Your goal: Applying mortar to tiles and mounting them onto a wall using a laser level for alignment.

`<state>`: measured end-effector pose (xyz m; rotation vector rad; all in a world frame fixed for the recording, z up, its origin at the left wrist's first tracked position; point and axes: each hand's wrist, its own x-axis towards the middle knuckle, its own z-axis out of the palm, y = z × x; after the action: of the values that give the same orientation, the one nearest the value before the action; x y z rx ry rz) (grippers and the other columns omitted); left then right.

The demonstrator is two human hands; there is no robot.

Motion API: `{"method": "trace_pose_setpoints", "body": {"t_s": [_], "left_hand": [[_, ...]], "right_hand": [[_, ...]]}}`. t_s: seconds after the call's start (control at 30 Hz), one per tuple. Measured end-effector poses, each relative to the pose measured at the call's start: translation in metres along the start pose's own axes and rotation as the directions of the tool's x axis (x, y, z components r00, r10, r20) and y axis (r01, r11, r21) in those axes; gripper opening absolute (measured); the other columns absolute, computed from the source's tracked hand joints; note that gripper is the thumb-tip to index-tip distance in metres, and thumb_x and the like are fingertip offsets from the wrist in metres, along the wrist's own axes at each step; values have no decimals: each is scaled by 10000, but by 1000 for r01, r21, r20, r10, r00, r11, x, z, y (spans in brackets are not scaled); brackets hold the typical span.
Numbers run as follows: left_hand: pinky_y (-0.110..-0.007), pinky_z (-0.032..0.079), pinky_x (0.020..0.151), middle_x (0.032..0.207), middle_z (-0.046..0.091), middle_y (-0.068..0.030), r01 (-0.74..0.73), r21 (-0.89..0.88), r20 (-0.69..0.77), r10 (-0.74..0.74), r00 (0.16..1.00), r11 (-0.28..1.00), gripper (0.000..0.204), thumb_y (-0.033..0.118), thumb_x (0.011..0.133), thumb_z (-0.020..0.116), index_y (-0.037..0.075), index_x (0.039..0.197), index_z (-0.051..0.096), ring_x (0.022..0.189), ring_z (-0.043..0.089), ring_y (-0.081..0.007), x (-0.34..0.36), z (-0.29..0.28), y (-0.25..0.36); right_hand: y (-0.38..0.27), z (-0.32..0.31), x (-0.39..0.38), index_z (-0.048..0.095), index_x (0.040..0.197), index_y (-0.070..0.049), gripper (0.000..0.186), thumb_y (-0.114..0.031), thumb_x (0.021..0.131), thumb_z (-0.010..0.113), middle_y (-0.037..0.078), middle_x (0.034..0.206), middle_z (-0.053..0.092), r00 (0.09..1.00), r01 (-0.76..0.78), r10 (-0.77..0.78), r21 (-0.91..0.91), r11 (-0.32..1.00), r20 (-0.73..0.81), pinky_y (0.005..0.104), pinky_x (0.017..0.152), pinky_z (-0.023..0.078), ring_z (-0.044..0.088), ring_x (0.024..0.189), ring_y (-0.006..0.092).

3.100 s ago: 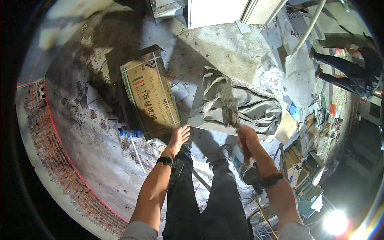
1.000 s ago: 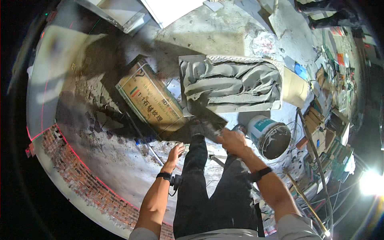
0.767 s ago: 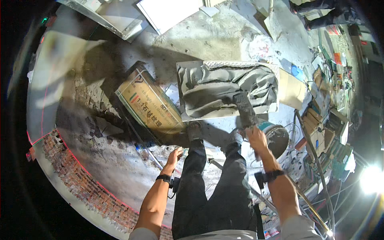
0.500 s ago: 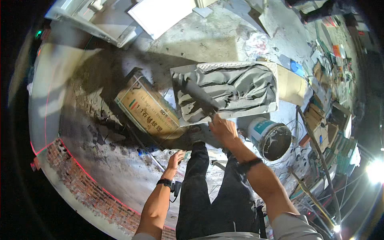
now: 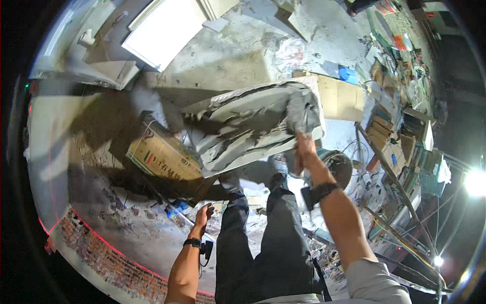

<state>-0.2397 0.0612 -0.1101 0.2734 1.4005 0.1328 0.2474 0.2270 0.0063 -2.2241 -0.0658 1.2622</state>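
My right hand [image 5: 305, 151] is closed round the handle of a trowel [image 5: 299, 112]. The blade, smeared by motion, rests over the right end of thick grey mortar [image 5: 243, 121] spread in ridges. This mortar covers a pale tile slab [image 5: 263, 156] in front of my feet. My left hand [image 5: 203, 216] hangs low at the left, beside my leg, its fingers apart and holding nothing. A mortar-stained bucket [image 5: 338, 169] stands just right of my right hand, partly hidden by it.
A cardboard box [image 5: 164, 157] lies left of the slab, partly under its shadow. Another flat carton [image 5: 341, 99] sits to its right. A long pole [image 5: 390, 169] and stacked scraps lie farther right. A white panel [image 5: 164, 35] is at the far left, a brick wall [image 5: 116, 258] at the lower left.
My right hand has carried the trowel from the left part of the mortar to its right end. The mortar surface looks smoother. The view has shifted; my left hand stays low.
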Motion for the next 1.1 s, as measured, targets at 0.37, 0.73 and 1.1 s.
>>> {"method": "trace_pose_setpoints", "body": {"t_s": [0.37, 0.73, 1.1], "left_hand": [[-261, 448, 810, 1152, 655, -64, 20, 120, -12, -18, 1000, 993, 510, 421, 978, 376, 98, 1341, 529, 982, 608, -122, -7, 55, 58], [-237, 449, 813, 1127, 639, -42, 138, 27, -80, -136, 988, 990, 478, 379, 997, 436, 61, 1345, 513, 952, 600, -109, -32, 205, 56], [-373, 397, 1015, 1250, 585, -141, 107, -122, -39, -113, 993, 987, 521, 376, 991, 413, 31, 1380, 446, 1157, 552, -239, -57, 280, 82]], "right_hand": [[-67, -101, 47, 520, 1073, -71, 369, -405, 921, 491, 227, 850, 666, 844, 456, -369, -884, 108, 390, 529, 722, 493, 644, 806, 429], [-124, -220, 212, 500, 977, -81, 303, -376, 912, 520, 207, 866, 635, 824, 560, -219, -810, 173, 523, 506, 716, 459, 609, 849, 418], [-188, -236, 264, 578, 849, -74, 330, -401, 879, 555, 175, 726, 619, 824, 545, -349, -794, 269, 447, 473, 663, 464, 628, 731, 361]]}}
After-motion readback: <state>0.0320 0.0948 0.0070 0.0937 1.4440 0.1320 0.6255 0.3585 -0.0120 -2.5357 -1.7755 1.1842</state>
